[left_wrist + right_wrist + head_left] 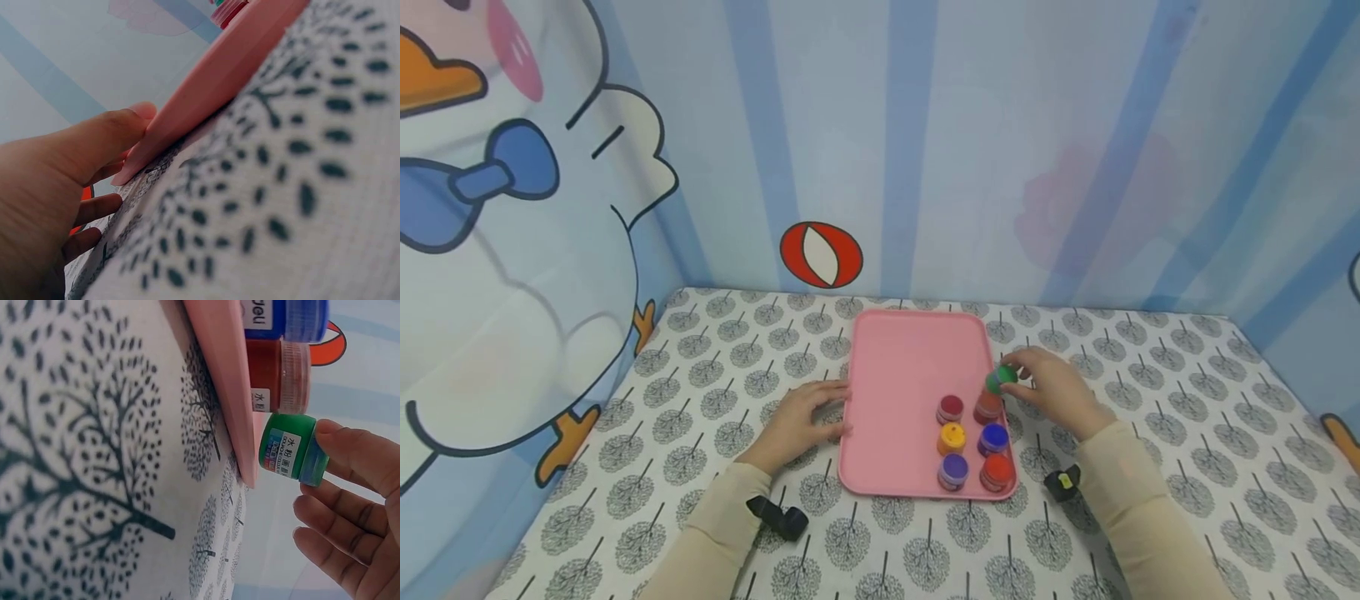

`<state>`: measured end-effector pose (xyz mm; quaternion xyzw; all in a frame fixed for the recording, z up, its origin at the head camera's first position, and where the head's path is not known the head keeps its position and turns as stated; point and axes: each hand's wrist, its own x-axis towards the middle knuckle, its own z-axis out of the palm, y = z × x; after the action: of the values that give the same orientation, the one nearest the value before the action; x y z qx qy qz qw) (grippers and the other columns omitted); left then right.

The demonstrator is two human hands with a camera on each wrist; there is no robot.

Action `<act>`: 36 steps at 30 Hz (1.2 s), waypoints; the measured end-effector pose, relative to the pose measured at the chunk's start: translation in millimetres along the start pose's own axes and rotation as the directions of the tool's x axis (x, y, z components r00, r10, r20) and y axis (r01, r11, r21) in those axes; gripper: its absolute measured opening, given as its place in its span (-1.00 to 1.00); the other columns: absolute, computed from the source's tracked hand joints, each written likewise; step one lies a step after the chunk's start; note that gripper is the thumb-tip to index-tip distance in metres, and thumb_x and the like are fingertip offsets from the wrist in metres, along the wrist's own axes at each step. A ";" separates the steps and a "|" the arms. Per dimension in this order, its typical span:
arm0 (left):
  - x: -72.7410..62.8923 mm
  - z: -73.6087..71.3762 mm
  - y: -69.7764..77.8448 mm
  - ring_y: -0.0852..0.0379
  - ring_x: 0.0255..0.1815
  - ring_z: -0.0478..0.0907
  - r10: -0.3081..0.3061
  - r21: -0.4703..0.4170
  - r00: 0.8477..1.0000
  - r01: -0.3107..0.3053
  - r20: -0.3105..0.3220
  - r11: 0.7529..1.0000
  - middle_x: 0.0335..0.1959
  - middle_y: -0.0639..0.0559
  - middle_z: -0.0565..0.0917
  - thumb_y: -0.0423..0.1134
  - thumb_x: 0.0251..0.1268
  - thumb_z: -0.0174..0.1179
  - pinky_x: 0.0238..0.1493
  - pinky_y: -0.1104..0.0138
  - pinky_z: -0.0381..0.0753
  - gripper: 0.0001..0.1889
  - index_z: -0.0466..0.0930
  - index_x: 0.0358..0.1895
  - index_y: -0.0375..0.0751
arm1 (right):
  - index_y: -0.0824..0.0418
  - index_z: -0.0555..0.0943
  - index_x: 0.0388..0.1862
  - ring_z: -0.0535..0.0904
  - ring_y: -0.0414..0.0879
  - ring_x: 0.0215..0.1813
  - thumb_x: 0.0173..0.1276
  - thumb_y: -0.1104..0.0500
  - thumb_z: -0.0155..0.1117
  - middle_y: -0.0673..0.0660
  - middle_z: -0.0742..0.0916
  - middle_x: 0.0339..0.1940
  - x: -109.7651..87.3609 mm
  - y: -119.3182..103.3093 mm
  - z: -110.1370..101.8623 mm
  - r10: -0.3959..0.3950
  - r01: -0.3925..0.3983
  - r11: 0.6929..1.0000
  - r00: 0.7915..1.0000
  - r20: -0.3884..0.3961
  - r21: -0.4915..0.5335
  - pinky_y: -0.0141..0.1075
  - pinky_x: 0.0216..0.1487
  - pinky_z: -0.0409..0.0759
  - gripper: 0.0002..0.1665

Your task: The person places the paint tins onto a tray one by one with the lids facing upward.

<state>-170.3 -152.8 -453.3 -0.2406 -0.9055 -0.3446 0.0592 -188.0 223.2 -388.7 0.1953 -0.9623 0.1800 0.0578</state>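
My right hand [1057, 389] pinches a small green paint jar [287, 447] by its lid, between thumb and fingers, at the right edge of the pink tray [910, 367]. In the right wrist view the jar leans slightly, right beside a brownish-red paint jar [269, 375]. A blue-lidded paint jar [993, 439] and a red one [997, 472] stand nearer me in the same column. At the tray's left edge rests my left hand [795, 423], fingers spread and loosely bent, thumb [119, 128] against the rim.
A second column on the tray holds a dark red jar [950, 408], a yellow jar [952, 438] and a purple jar [953, 471]. Beneath the tray lies a tree-patterned cloth [707, 433]. A striped blue curtain [835, 150] with cartoon figures stands behind.
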 end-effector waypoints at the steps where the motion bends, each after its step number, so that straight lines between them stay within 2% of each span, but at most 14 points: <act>1: -0.1 0.5 -0.3 -0.10 0.36 0.40 0.001 0.000 1.000 -0.001 -0.002 1.000 0.32 0.00 0.51 -0.06 0.06 0.40 0.41 -0.10 0.27 -0.44 0.56 0.18 -0.11 | 0.25 0.60 0.02 0.63 0.04 -0.13 0.25 0.07 0.35 0.18 0.71 -0.10 0.6 -0.2 0.5 -0.002 0.002 1.000 1.000 0.002 -0.002 -0.07 -0.11 0.66 -0.58; 10: -0.7 0.3 1.1 -0.10 0.34 0.42 0.017 0.011 1.000 -0.017 -0.010 1.000 0.31 0.00 0.53 -0.07 0.05 0.40 0.40 -0.08 0.30 -0.45 0.58 0.16 -0.12 | 0.28 0.58 0.05 0.63 0.05 -0.13 0.23 0.07 0.37 0.19 0.70 -0.13 6.4 -6.9 3.3 -0.014 0.015 0.999 1.000 0.023 -0.037 -0.06 -0.09 0.66 -0.54; 22: -0.7 0.6 1.6 -0.09 0.35 0.42 0.007 0.013 1.000 -0.007 -0.008 1.000 0.31 0.02 0.52 -0.04 0.08 0.38 0.39 -0.09 0.30 -0.46 0.57 0.17 -0.10 | 0.23 0.59 0.05 0.62 0.03 -0.11 0.24 0.08 0.36 0.16 0.71 -0.12 16.0 -12.8 6.0 0.015 -0.014 1.000 0.995 0.098 -0.011 -0.03 -0.05 0.65 -0.56; 29: 0.1 0.5 1.3 -0.09 0.36 0.40 -0.007 0.020 1.000 0.007 0.001 1.000 0.33 0.02 0.51 -0.04 0.07 0.39 0.41 -0.08 0.27 -0.44 0.56 0.18 -0.10 | 0.21 0.60 0.03 0.61 -0.01 -0.15 0.23 0.06 0.36 0.11 0.70 -0.19 20.5 -13.3 8.1 0.018 -0.017 1.000 0.993 0.119 -0.013 -0.04 -0.04 0.64 -0.58; 36: 0.3 0.7 -0.2 -0.06 0.38 0.38 -0.033 0.017 0.999 0.033 0.010 0.999 0.34 0.06 0.49 -0.01 0.06 0.38 0.44 -0.07 0.24 -0.43 0.55 0.19 -0.06 | 0.22 0.59 0.05 0.61 0.00 -0.12 0.23 0.06 0.36 0.13 0.70 -0.15 24.6 -12.9 9.0 0.045 -0.047 0.999 0.987 0.154 0.013 -0.04 -0.04 0.64 -0.56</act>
<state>-170.6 -152.4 -453.9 -0.2268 -0.9124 -0.3369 0.0508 -205.8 200.1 -388.4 0.1868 -0.9667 0.1737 -0.0221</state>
